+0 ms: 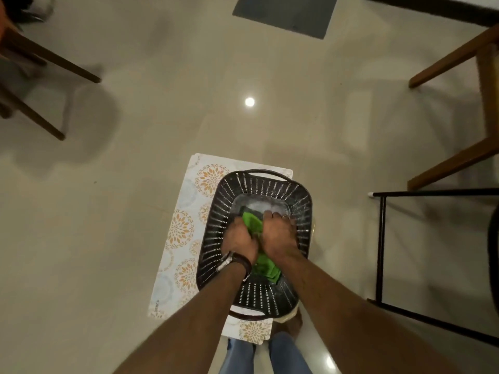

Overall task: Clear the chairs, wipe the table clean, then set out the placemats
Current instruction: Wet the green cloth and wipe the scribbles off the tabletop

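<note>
A dark slotted laundry basket (270, 184) stands on the pale floor, on top of a white placemat with orange flower prints (186, 228). Inside the basket lies a green cloth (263, 261), bunched between my two hands. My left hand (239, 240), with a watch and a band at the wrist, grips the cloth's left side. My right hand (278, 233), with a ring on one finger, is closed on the cloth's right side. Both hands reach down inside the basket, touching each other. A shiny grey surface shows at the basket's far end.
Wooden chair legs (46, 58) stand at the far left, and a wooden frame (459, 58) at the far right. A black metal frame (382, 238) stands just right of the basket. A dark mat (286, 14) lies on the floor ahead. My legs in jeans (286, 354) are below.
</note>
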